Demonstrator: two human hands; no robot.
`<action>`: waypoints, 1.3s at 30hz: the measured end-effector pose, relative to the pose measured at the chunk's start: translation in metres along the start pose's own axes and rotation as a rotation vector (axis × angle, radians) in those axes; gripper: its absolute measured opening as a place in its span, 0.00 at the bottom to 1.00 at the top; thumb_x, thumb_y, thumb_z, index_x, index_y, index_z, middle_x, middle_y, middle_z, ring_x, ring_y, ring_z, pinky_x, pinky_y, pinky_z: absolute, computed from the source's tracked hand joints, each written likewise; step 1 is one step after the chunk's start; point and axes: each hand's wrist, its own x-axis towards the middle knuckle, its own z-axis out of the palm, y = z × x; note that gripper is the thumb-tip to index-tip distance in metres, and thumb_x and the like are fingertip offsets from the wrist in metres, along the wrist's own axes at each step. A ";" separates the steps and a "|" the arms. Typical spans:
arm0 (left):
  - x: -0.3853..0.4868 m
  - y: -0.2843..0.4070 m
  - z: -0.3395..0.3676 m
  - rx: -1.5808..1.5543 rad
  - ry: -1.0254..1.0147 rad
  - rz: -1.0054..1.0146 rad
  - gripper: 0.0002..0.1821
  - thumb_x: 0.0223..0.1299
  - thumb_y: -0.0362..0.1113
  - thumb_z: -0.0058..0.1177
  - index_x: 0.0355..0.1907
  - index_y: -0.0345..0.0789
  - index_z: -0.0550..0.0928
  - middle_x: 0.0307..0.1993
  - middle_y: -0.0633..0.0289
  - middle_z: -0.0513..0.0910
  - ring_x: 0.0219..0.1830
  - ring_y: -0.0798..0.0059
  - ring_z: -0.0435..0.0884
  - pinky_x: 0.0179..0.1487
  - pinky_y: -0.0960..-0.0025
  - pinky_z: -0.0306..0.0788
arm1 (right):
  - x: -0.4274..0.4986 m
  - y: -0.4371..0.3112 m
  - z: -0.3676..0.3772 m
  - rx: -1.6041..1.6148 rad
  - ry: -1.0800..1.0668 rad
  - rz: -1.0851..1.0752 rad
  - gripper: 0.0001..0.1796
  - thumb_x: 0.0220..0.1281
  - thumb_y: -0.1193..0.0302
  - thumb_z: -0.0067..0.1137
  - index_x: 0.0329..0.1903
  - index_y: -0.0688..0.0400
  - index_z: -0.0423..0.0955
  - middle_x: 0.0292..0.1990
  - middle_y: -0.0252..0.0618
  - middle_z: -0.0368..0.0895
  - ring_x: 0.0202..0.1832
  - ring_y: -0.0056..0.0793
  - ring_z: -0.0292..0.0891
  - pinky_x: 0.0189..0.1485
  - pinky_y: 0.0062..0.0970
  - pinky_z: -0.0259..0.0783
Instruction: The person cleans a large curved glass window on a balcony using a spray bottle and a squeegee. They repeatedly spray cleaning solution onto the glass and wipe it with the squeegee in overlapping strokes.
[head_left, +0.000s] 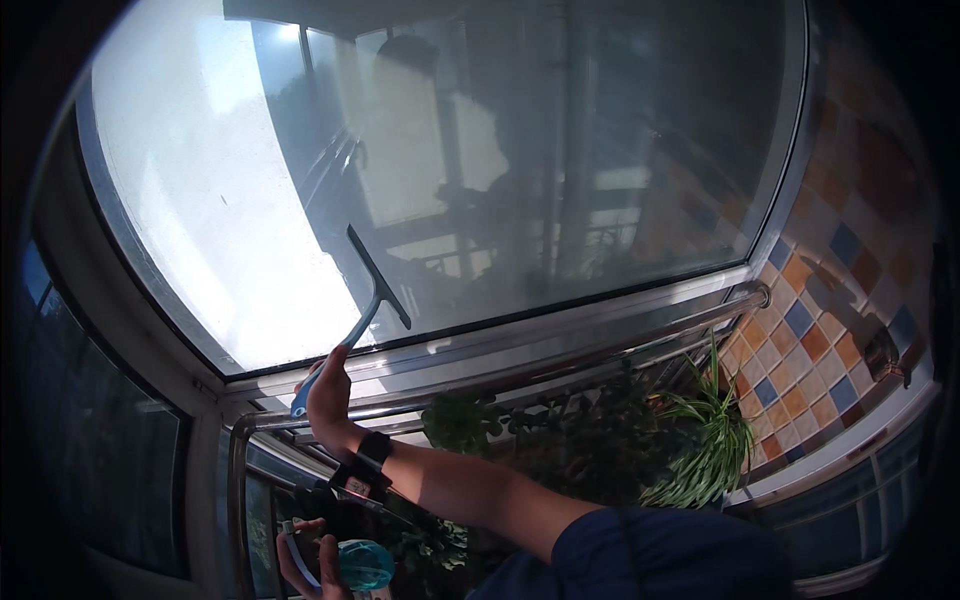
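Stretched out from the lower right, my right hand (328, 396) grips the pale blue handle of a window squeegee (380, 287). Its dark blade slants across the lower part of a large glass pane (510, 187); whether the rubber touches the glass I cannot tell. A black band with a small device (367, 465) is strapped around my right wrist. At the bottom left, my left hand (328, 566) is closed around the white trigger head of a spray bottle (366, 564) with a translucent teal body. Bright streaks (330, 161) show on the pane above the blade.
A metal railing (555, 379) runs below the window frame, passing beside my right hand. Beyond it are dark leafy plants (585, 427) and a spider plant (705, 442). A wall of coloured tiles (799, 352) stands at right, and another framed window (97, 420) at left.
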 end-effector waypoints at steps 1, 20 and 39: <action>0.001 0.001 -0.002 0.011 -0.025 0.002 0.40 0.63 0.29 0.70 0.74 0.31 0.64 0.65 0.51 0.77 0.64 0.63 0.77 0.67 0.61 0.74 | -0.006 0.001 -0.008 -0.030 -0.064 -0.045 0.40 0.78 0.32 0.29 0.33 0.58 0.67 0.19 0.36 0.70 0.20 0.30 0.75 0.26 0.31 0.72; 0.046 0.096 0.279 -0.233 -0.568 0.351 0.09 0.64 0.27 0.63 0.41 0.35 0.76 0.33 0.68 0.78 0.37 0.83 0.75 0.44 0.76 0.69 | -0.071 -0.246 -0.283 0.059 0.168 -0.486 0.33 0.79 0.34 0.34 0.32 0.50 0.65 0.15 0.32 0.66 0.12 0.30 0.65 0.26 0.35 0.73; -0.056 0.039 0.400 -0.158 -0.790 0.440 0.10 0.62 0.25 0.63 0.41 0.35 0.77 0.34 0.66 0.80 0.38 0.80 0.79 0.44 0.73 0.75 | -0.107 -0.320 -0.401 0.299 0.268 -0.508 0.33 0.79 0.36 0.34 0.31 0.50 0.68 0.16 0.33 0.67 0.17 0.33 0.67 0.33 0.40 0.70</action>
